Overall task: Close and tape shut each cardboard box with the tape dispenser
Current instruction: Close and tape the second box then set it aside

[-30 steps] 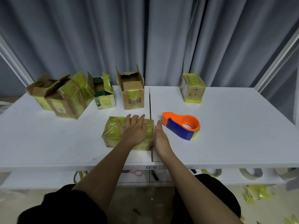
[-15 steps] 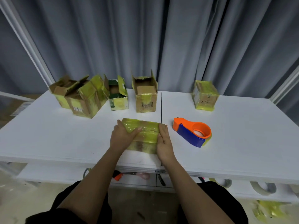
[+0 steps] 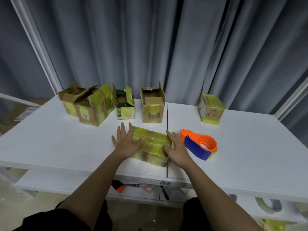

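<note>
A closed cardboard box [image 3: 153, 144] wrapped in yellow tape lies in front of me on the white table [image 3: 50, 140]. My left hand [image 3: 127, 142] lies flat with straight fingers on the box's left end. At the right end my right hand [image 3: 175, 147] rests with fingers extended, thumb on the top. Just right of that hand sits the orange and blue tape dispenser [image 3: 199, 144], untouched. Along the back stand several open boxes [image 3: 93, 104], among them a green one [image 3: 125, 104] and a brown one [image 3: 152, 105]. A taped closed box [image 3: 210, 108] stands at the back right.
A grey curtain hangs behind the table. A seam [image 3: 167, 117] runs across the tabletop beside the box. On the shelf below lie scissors [image 3: 133, 186], and tape rolls [image 3: 268, 205] sit further right.
The camera has risen and shifted. My left hand went from gripping the box's left end to lying flat with fingers spread; the right hand stayed at the right end.
</note>
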